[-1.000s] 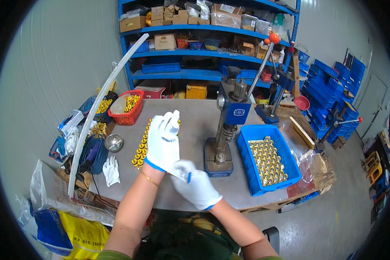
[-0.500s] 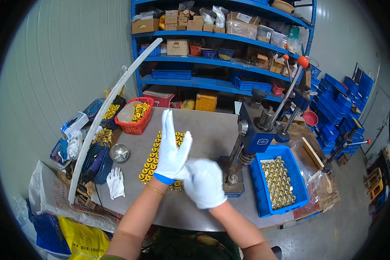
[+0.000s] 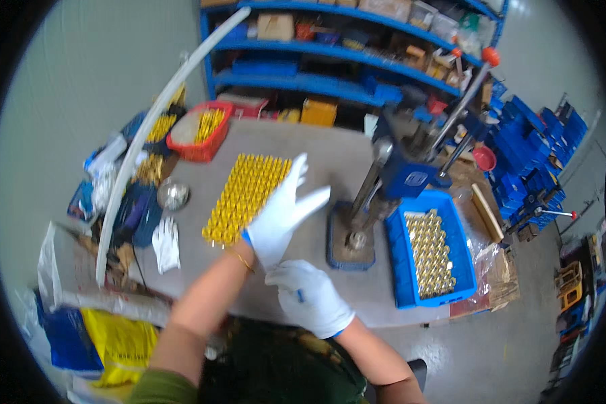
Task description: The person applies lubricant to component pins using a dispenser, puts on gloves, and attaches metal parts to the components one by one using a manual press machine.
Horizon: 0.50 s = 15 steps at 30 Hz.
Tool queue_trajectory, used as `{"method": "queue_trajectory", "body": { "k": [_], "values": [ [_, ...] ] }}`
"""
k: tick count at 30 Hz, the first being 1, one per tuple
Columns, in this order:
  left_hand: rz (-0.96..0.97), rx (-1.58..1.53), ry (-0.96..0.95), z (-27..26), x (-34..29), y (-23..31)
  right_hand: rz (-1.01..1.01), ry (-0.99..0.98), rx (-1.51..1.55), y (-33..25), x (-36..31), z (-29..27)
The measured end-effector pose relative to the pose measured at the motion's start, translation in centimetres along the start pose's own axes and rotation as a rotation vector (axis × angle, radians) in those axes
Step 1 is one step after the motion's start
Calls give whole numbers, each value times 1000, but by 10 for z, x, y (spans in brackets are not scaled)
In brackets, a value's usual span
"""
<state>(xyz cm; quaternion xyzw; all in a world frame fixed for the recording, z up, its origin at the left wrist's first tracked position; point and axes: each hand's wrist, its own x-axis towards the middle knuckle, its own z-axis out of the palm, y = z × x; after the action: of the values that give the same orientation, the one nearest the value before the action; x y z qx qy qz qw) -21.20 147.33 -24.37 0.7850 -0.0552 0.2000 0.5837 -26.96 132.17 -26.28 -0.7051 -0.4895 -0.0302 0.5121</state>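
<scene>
My left hand [image 3: 283, 219] wears a white work glove with a blue-edged cuff. Its fingers are stretched out and the thumb stands apart, with nothing held. Close below it, my right hand [image 3: 310, 296], also in a white glove, has its fingers curled against the cuff of the left glove; the exact grip is partly hidden. Beyond my left hand, small yellow-gold cylindrical parts [image 3: 242, 195] stand in tight rows on the grey tabletop [image 3: 310, 145]. A blue hand-lever press [image 3: 411, 168] with a red knob rises to the right of my hands.
Right of the press, a blue bin [image 3: 470, 269] holds rows of brass-coloured parts. A spare white glove [image 3: 166, 246], a metal bowl [image 3: 173, 195] and a red basket [image 3: 209, 145] of yellow parts lie left. A white strip [image 3: 138, 145] arches there. Blue shelves [image 3: 323, 84] stand behind.
My view has tipped downward, so the table sits higher in the picture. The left hand has turned and leans right, showing more of the yellow parts. The right hand stays near the left cuff.
</scene>
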Motion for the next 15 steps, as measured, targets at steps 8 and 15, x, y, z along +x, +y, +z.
{"method": "queue_trajectory", "body": {
  "k": [8, 15],
  "values": [
    [394, -420, -1616, -106, -93, 85, 783, -345, 724, 48, -69, 25],
    [349, -401, -1330, -87, -121, 77, 1328, -900, 1705, 95, -103, 206]
  ]
}}
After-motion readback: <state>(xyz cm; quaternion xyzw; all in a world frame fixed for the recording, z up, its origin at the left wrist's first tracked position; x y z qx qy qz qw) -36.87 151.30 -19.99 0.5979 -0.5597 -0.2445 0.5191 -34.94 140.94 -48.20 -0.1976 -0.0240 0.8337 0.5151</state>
